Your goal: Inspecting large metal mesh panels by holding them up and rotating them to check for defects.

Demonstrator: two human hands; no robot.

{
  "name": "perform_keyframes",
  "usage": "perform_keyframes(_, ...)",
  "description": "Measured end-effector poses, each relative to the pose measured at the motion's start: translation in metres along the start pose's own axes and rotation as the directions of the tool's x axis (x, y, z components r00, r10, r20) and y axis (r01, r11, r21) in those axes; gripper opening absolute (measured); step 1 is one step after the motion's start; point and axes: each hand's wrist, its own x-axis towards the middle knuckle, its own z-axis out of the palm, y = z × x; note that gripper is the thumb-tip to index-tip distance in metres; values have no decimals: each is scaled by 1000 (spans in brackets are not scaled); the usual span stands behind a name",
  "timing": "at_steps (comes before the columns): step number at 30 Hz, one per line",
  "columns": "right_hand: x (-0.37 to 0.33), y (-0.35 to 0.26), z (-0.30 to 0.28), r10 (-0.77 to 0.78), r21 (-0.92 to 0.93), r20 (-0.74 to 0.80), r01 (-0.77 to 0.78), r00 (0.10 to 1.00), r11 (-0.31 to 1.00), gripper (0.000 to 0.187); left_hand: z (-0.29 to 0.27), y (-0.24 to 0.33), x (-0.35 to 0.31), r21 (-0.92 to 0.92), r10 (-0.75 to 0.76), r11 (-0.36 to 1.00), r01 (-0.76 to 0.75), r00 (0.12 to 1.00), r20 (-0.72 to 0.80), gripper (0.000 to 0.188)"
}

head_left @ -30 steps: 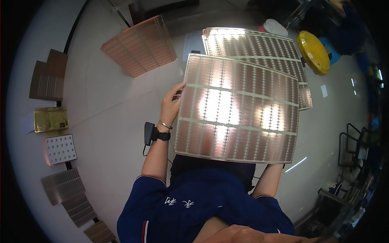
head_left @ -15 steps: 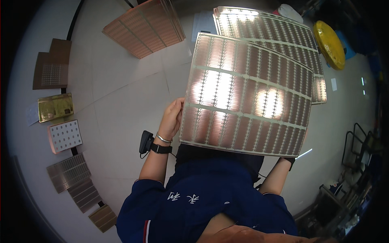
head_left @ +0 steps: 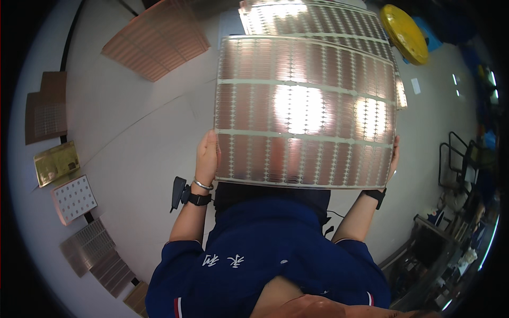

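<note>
While small sample plates (head_left: pixel 63 180) lie in a row along the left rim of the pale tabletop (head_left: pixel 138 138), the left hand (head_left: pixel 207 158) clamps one edge of a large shiny copper-toned etched sheet (head_left: pixel 305 114) held up over the lap — it looks like an inspection under the lamps. Right hand (head_left: pixel 393 159) closes its grip on the opposite edge; tilting it next would call for even support from both sides. Similar sheets (head_left: pixel 318 18) lie beyond, a yellow disc (head_left: pixel 405 33) far right.

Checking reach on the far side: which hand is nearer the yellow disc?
Right. The right hand grips the copper sheet's edge below the yellow disc; the left hand holds the opposite edge.
</note>
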Motion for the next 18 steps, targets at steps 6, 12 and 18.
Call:
perform_keyframes(6,-14,-15,21,-166,-257,-26,154,986,954,37,-4,-6,3,104,-50,994,46,998,32,42)
perform_keyframes(12,-11,-22,15,-91,-29,-14,91,996,995,35,-11,-11,5,268,-75,962,48,993,90,44)
perform_keyframes(18,-11,-29,11,-40,12,3,40,999,999,38,-1,-6,5,214,-25,976,29,1000,-17,40)
